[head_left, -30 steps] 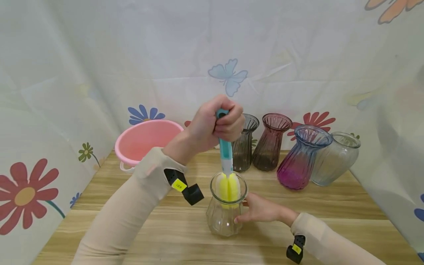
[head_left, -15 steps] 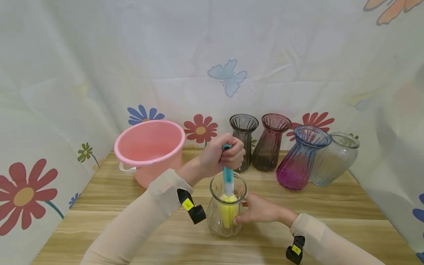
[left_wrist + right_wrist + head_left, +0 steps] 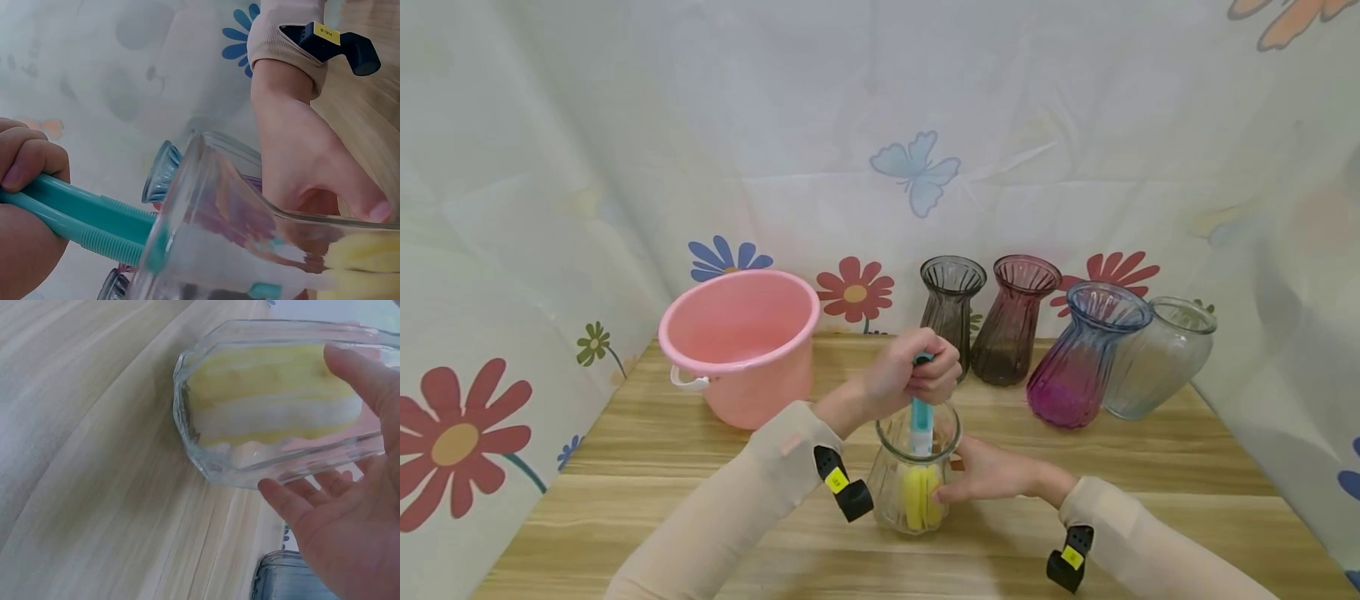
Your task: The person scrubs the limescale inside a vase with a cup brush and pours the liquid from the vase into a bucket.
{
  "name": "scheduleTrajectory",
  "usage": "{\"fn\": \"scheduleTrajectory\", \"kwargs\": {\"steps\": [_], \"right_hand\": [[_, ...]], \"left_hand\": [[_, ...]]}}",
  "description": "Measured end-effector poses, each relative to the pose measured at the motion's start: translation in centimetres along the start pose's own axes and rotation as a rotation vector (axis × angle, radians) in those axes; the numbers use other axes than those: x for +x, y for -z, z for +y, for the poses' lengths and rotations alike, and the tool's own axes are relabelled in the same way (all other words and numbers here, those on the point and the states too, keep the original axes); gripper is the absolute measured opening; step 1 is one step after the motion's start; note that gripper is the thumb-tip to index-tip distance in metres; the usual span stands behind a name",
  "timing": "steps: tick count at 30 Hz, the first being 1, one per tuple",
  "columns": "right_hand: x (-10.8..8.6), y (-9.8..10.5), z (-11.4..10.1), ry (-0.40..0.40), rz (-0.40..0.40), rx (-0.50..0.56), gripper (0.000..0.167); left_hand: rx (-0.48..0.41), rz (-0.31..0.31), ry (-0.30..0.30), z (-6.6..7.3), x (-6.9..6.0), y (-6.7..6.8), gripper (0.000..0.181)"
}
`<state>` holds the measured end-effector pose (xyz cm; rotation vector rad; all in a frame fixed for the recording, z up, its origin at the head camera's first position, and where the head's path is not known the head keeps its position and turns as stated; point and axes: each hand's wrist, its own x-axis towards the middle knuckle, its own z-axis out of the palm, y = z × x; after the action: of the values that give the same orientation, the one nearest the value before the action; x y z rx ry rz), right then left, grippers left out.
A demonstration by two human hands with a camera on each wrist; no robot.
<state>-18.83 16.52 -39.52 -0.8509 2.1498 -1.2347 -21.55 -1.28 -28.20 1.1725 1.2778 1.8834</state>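
The left hand (image 3: 913, 375) grips the teal handle (image 3: 922, 414) of a brush, which stands nearly upright in a clear glass vase (image 3: 887, 492). Its yellow and white sponge head (image 3: 922, 497) is down inside the vase, close to the bottom; in the right wrist view the sponge (image 3: 269, 387) nearly reaches the base. Thumb and fingers of the right hand (image 3: 992, 473) hold the vase from its right side. In the left wrist view the teal handle (image 3: 94, 219) passes through the vase's mouth.
A pink bucket (image 3: 760, 383) with a white handle stands at the back left. Behind the hands at the right are a grey vase (image 3: 951, 312), a dark red vase (image 3: 1011, 333), a blue and purple vase (image 3: 1075, 362) and another clear vase (image 3: 1157, 367). Flowered sheeting surrounds the wooden table (image 3: 760, 517).
The left hand has moved down with the brush, and the sponge has gone from the vase's mouth to near its bottom. The right hand has stayed on the vase.
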Motion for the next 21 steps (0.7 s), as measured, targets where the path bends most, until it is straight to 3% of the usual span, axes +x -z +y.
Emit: {"fn": "scheduleTrajectory", "kwargs": {"steps": [5, 9, 12, 18, 21], "right_hand": [[0.0, 0.0, 0.4, 0.004, 0.021, 0.009, 0.073], [0.2, -0.2, 0.8, 0.018, 0.055, 0.006, 0.074], [0.2, -0.4, 0.8, 0.016, 0.081, -0.011, 0.074], [0.3, -0.6, 0.9, 0.02, 0.126, -0.082, 0.074], [0.3, -0.6, 0.9, 0.028, 0.132, -0.098, 0.077]], "left_hand": [[-0.032, 0.015, 0.036, 0.4, -0.1, 0.3, 0.036], [-0.043, 0.004, 0.054, 1.5, 0.1, 0.4, 0.037], [-0.041, -0.007, 0.035, 3.3, 0.5, 0.1, 0.038], [-0.008, -0.015, -0.05, 8.5, 1.6, -1.0, 0.039], [0.018, -0.039, -0.085, 10.0, 1.8, -1.5, 0.039]]}}
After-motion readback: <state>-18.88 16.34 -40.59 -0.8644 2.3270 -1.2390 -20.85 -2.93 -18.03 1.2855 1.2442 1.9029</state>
